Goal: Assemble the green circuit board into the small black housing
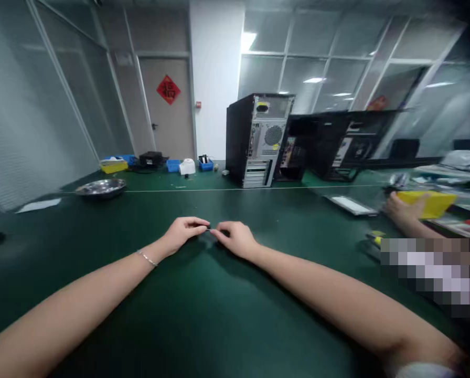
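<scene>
Both hands meet near the middle of the green tabletop (227, 304), fingertips almost touching. My left hand (182, 233), with a silver bracelet at the wrist, pinches a small dark piece (209, 228) between thumb and fingers. From the other side, my right hand (235, 237) is closed, its thumb and curled fingers at the right end of that same piece. The piece is too small and too covered by fingers to name. Whether the right fingertips grip it or only touch it is hard to make out.
A metal bowl (101, 188) stands at left beside white paper (39, 205). Small blue bins (173, 166) and a black computer case (241, 142) line the back. At right, a co-worker's hand (406, 212) holds a yellow box (431, 203) near a flat white-topped panel (353, 205).
</scene>
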Action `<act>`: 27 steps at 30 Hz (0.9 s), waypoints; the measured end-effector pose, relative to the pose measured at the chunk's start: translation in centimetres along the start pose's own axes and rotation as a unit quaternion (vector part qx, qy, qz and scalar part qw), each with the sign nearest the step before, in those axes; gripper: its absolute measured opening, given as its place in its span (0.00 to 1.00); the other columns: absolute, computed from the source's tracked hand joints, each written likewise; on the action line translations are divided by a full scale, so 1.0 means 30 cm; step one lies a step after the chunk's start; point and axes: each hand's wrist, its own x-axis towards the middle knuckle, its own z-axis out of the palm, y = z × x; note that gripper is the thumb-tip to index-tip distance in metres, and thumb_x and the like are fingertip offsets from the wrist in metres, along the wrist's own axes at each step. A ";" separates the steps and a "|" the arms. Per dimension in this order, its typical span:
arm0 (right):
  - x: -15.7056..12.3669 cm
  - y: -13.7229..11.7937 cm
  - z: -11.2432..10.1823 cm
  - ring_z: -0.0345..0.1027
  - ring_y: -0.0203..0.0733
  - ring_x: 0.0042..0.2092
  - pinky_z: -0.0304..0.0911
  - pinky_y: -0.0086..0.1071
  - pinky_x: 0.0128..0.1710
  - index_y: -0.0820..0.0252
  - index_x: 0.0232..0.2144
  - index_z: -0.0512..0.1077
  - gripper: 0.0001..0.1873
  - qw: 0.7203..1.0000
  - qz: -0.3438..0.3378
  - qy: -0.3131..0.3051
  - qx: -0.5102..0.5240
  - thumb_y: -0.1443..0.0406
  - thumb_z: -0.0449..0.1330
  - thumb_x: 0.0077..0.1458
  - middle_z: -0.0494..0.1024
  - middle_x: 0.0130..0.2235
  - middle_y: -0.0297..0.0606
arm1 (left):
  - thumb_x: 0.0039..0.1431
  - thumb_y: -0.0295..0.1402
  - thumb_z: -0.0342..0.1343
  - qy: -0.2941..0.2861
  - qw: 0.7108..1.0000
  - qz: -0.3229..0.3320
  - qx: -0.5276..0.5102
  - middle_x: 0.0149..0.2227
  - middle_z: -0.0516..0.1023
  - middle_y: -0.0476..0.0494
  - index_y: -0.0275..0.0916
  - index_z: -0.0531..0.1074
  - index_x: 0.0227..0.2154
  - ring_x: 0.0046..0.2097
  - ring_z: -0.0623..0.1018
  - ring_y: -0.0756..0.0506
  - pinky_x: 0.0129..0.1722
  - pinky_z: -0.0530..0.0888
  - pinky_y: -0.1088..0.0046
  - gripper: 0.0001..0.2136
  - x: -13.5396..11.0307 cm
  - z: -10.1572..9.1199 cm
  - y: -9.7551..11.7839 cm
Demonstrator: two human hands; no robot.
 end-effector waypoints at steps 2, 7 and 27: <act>0.003 0.002 -0.001 0.65 0.35 0.30 0.50 0.27 0.29 0.57 0.28 0.76 0.16 1.000 -0.005 -0.003 0.002 0.56 0.56 0.63 0.78 0.30 0.33 | 0.49 0.38 0.67 -0.003 1.000 -0.002 -0.002 0.38 0.83 0.41 0.38 0.81 0.39 0.37 0.77 0.46 0.41 0.72 0.71 0.15 -0.005 -0.001 0.004; 0.005 0.009 -0.004 0.67 0.36 0.32 0.53 0.27 0.31 0.56 0.28 0.77 0.16 1.000 -0.020 -0.009 0.014 0.56 0.56 0.63 0.79 0.31 0.33 | 0.49 0.37 0.67 -0.019 1.000 -0.006 -0.006 0.36 0.83 0.42 0.37 0.81 0.39 0.34 0.76 0.47 0.37 0.71 0.72 0.14 -0.010 -0.002 0.013; 0.002 0.014 -0.010 0.68 0.36 0.32 0.55 0.27 0.32 0.57 0.28 0.77 0.16 0.998 -0.048 -0.011 0.050 0.57 0.56 0.62 0.79 0.30 0.33 | 0.49 0.35 0.67 -0.052 0.998 -0.014 -0.020 0.29 0.80 0.45 0.37 0.81 0.38 0.29 0.72 0.50 0.30 0.67 0.74 0.13 -0.006 -0.014 0.022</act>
